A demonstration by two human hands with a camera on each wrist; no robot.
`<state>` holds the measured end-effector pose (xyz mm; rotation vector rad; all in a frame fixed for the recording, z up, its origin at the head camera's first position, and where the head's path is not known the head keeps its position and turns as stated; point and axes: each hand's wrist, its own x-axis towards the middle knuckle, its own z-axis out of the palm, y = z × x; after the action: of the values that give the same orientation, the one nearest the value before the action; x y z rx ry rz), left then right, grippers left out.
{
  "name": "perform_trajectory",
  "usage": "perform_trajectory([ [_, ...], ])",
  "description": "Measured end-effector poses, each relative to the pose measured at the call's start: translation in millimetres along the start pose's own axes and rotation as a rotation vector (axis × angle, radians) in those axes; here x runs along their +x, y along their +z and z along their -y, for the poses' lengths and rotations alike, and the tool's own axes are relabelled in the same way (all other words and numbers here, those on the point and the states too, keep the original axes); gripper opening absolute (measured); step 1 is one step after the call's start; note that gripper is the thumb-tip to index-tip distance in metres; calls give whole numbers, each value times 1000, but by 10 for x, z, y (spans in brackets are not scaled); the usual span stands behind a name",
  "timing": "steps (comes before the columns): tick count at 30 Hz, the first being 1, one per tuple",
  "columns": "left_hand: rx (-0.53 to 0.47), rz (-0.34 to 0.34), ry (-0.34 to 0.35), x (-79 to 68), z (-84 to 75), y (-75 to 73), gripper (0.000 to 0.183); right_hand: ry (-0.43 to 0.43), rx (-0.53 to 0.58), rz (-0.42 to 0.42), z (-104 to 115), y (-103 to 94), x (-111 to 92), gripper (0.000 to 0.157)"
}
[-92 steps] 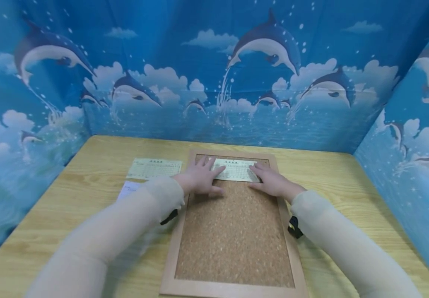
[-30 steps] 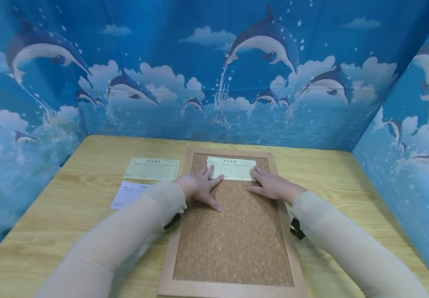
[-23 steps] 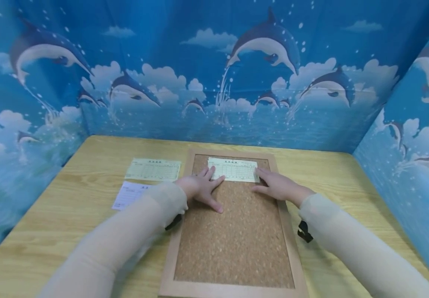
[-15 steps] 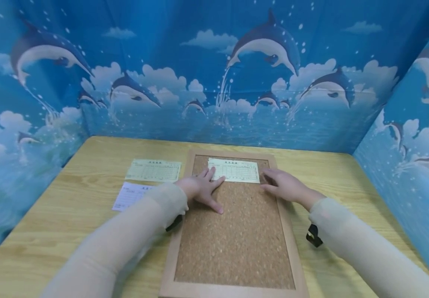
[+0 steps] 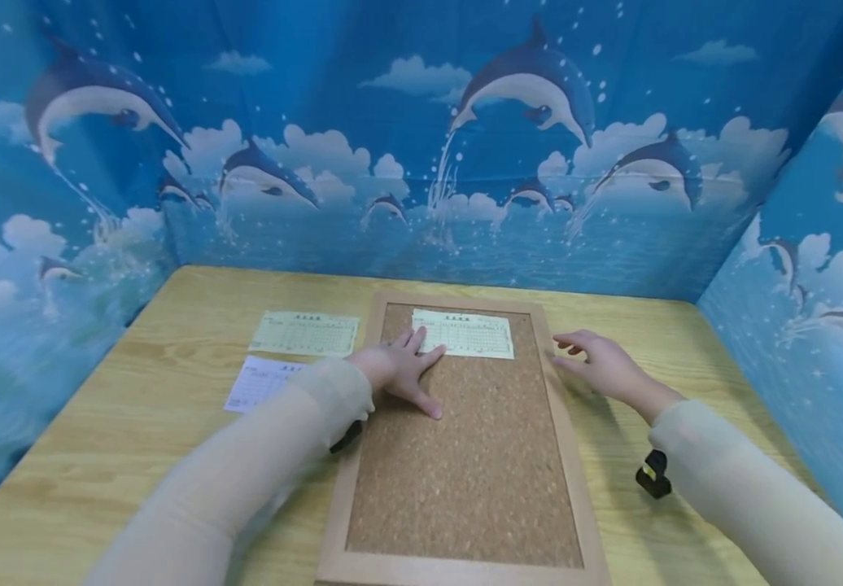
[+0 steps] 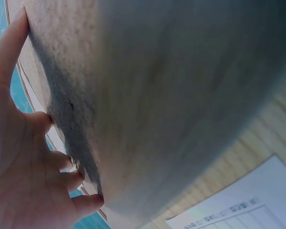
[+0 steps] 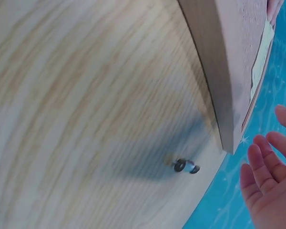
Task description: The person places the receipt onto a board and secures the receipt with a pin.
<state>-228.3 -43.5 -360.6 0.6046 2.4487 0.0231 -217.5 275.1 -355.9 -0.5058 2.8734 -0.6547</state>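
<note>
My left hand (image 5: 403, 374) rests on the framed cork board (image 5: 465, 456) with its fingers spread. Its fingertips press the left edge of a pale green printed form (image 5: 473, 335) that lies across the top of the board. In the left wrist view the left hand (image 6: 28, 176) touches the board with thumb and fingertips. My right hand (image 5: 604, 366) hovers beside the board's right frame, fingers loosely bent and holding nothing visible. Below the right hand (image 7: 271, 191) in the right wrist view, a small object with dark round ends and a bluish middle (image 7: 187, 166) lies on the table.
Left of the board, a second green form (image 5: 304, 334) lies on the wooden table (image 5: 172, 366). A white-lilac form (image 5: 260, 382) below it is partly covered by the left sleeve. A blue dolphin-print curtain (image 5: 363, 146) stands behind and at both sides.
My right hand has left the form's right edge and moved right, past the board's frame. The left hand has shifted slightly down, thumb spread wider, and stays on the form's left edge.
</note>
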Motion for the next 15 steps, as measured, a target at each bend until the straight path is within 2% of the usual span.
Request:
perform_trajectory([
  [6,-6,10,-7,13,6,-6,112,-22,14,-13,-98,-37,-69,45],
  [15,-7,13,-5,18,-3,2,111,64,46,-48,-289,-68,-146,41],
])
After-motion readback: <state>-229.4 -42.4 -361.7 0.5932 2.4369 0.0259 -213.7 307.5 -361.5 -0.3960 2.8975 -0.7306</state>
